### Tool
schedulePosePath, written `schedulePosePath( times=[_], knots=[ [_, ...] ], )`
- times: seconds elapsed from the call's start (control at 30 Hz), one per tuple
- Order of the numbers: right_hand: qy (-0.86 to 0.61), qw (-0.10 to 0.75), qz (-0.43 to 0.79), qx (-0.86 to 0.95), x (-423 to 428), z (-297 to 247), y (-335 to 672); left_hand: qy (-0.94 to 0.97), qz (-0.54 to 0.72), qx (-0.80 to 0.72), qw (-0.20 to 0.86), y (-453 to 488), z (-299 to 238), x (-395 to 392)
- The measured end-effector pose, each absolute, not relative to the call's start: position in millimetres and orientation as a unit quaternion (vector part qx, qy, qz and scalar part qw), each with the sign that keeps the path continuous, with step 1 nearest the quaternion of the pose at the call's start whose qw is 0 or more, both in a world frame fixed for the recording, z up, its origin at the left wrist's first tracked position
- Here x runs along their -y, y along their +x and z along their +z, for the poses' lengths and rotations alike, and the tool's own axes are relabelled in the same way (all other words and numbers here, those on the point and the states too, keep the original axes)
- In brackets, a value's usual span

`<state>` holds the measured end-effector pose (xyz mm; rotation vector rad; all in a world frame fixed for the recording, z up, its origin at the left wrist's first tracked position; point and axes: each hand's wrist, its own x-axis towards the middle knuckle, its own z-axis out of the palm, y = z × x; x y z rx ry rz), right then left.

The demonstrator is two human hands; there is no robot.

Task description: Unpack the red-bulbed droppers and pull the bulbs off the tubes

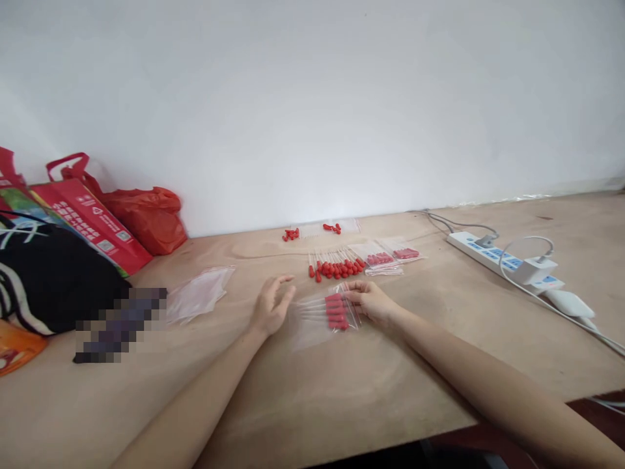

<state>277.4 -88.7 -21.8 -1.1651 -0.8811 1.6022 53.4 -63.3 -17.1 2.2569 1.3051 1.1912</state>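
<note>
A clear zip bag lies on the table with several red-tipped, thin-stemmed pieces side by side inside, their red ends toward the right. My right hand pinches the bag at its right edge, near the zip strip. My left hand rests just left of the bag, holding nothing, with thumb and fingers apart. Beyond the hands lies a row of loose red-tipped pieces, red ends toward me. Right of that row are filled zip bags, partly stacked.
A pile of flat clear bags lies to the left. More red pieces sit near the wall. Red shopping bags, a black fabric bag and a pixelated item fill the left side. A power strip with cables lies right.
</note>
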Motion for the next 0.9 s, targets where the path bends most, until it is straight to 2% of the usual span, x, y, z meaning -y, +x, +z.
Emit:
schedulePosePath(
  times=[0.13, 0.3, 0.47, 0.67, 0.9],
  knots=[
    [-0.477, 0.428, 0.673, 0.37, 92.5, -16.3, 295.4, 0.891, 0.246, -0.353, 0.141, 64.0, -14.2, 87.8],
    [-0.475, 0.392, 0.683, 0.393, 95.1, -18.1, 303.6, 0.907, 0.165, -0.351, 0.165, 70.1, -15.4, 92.4],
    [-0.502, 0.404, 0.66, 0.386, 93.7, -19.7, 298.4, 0.899, 0.181, -0.361, 0.172, 70.4, -14.1, 89.6],
    [-0.47, 0.44, 0.656, 0.394, 91.5, -24.0, 286.4, 0.885, 0.291, -0.315, 0.179, 89.0, -11.3, 85.2],
    [-0.386, 0.441, 0.692, 0.422, 91.6, -29.5, 279.2, 0.909, 0.282, -0.249, 0.18, 101.4, -13.8, 74.8]
  ],
)
